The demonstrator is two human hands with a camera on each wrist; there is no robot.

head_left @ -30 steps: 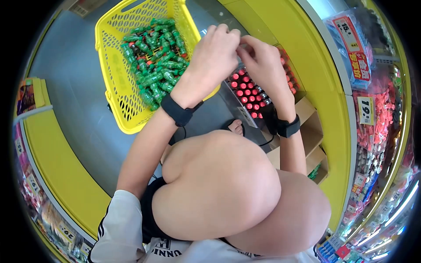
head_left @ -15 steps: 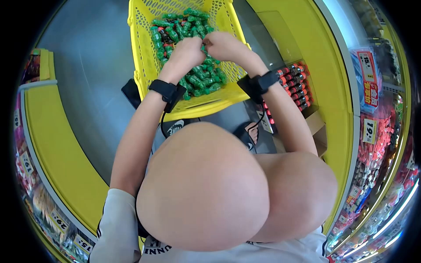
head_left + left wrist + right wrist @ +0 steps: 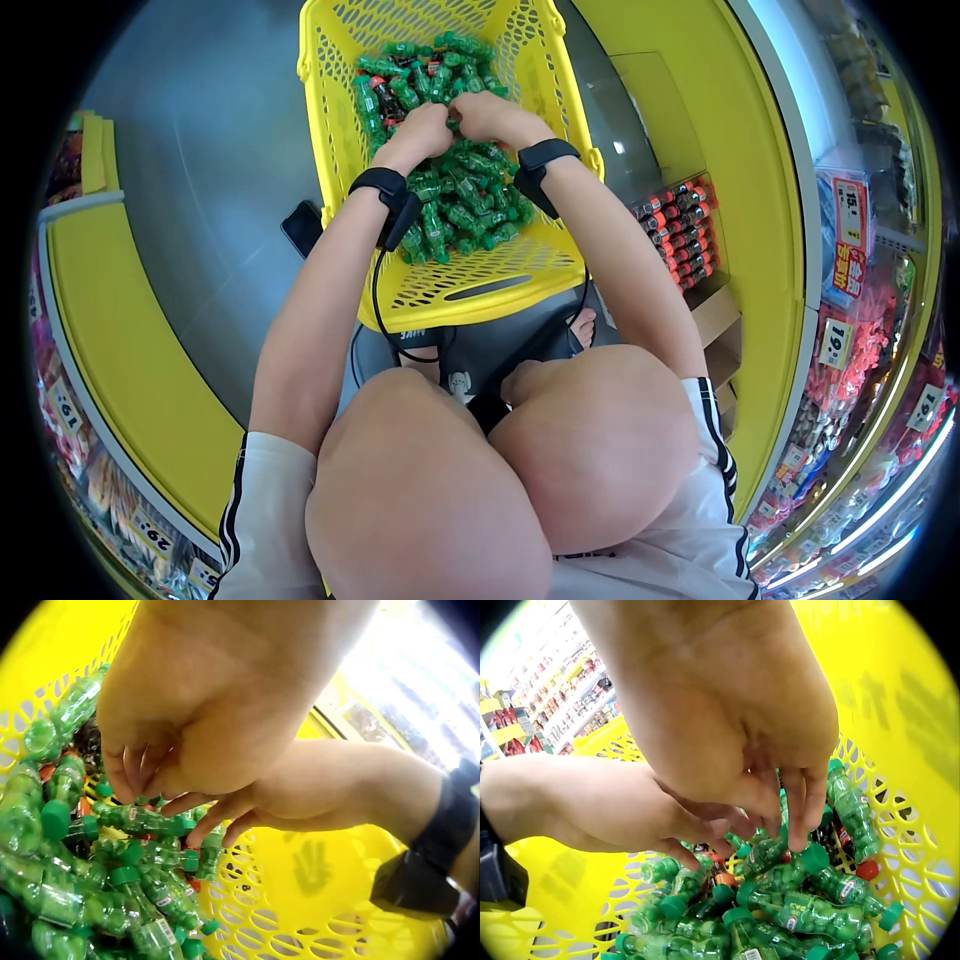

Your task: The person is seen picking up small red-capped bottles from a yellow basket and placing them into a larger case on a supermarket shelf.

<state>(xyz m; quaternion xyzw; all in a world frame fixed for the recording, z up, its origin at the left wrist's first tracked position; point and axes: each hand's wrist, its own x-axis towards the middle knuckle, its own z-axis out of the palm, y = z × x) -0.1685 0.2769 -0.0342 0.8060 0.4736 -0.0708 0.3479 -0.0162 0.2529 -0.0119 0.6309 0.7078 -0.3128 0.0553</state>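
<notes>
A yellow plastic basket holds a heap of small green bottles, with a few dark, red-capped bottles among them. Both hands reach down into it, side by side over the upper part of the heap. My left hand points its loosely bent fingers down at the green bottles, close beside the right fingertips. My right hand has its fingers spread and hanging; in the right wrist view one fingertip is right at a green cap. Neither hand shows a bottle enclosed in its fingers.
Dark bottles with red caps stand in a clear box right of the basket, cardboard boxes below them. A black phone-like object lies on the floor at left. Yellow-edged shelves flank both sides. Knees are close below the basket.
Both hands came from above the red-capped bottles at the right, left and down into the basket. The basket now sits squarely before the knees, nearer and further right in view.
</notes>
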